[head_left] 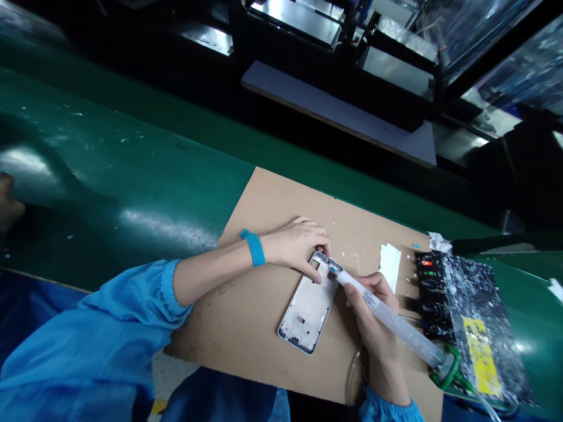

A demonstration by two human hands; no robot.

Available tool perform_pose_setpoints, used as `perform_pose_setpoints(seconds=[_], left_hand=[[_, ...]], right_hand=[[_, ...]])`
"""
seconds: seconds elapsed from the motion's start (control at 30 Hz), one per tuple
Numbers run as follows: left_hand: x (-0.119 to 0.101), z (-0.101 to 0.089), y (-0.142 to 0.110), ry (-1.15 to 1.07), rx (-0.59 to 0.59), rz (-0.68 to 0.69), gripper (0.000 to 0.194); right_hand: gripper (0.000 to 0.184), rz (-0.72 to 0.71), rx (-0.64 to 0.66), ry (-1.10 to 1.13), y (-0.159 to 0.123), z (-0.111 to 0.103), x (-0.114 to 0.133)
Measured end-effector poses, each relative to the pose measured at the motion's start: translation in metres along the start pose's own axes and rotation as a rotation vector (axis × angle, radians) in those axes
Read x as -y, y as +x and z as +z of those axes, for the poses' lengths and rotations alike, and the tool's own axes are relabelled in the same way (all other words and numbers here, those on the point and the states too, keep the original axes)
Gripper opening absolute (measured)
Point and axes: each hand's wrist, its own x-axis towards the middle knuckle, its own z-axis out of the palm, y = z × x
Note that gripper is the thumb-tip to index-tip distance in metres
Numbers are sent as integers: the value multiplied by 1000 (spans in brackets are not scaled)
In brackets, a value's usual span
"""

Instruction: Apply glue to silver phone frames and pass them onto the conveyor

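Note:
A phone frame, pale inside with a dark rim, lies slanted on a sheet of brown cardboard. Its upper end is gripped by my left hand, thumb pressed on the inner face and fingers bent round the far edge. A teal band circles that wrist. My right hand is closed around a translucent dispensing syringe with a green cap and a hose at its back end. The syringe's tip meets or hovers just over the frame's upper right corner; contact cannot be made out.
At right stands a black, white-smeared control box with lit digits and a yellow label. White paper lies beside it. The green table extends leftward, where part of another person's hand shows. A pale shelf crosses the back.

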Motion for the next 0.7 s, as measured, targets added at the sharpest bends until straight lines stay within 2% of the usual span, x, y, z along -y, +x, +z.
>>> perform_pose_setpoints(seconds=[0.43, 0.7], left_hand=[[2, 1, -2, -33, -13, 8, 44], [4, 3, -2, -36, -34, 14, 44]], right_hand=[[47, 26, 17, 44, 2, 3, 3], [47, -5, 15, 38, 3, 4, 7]])
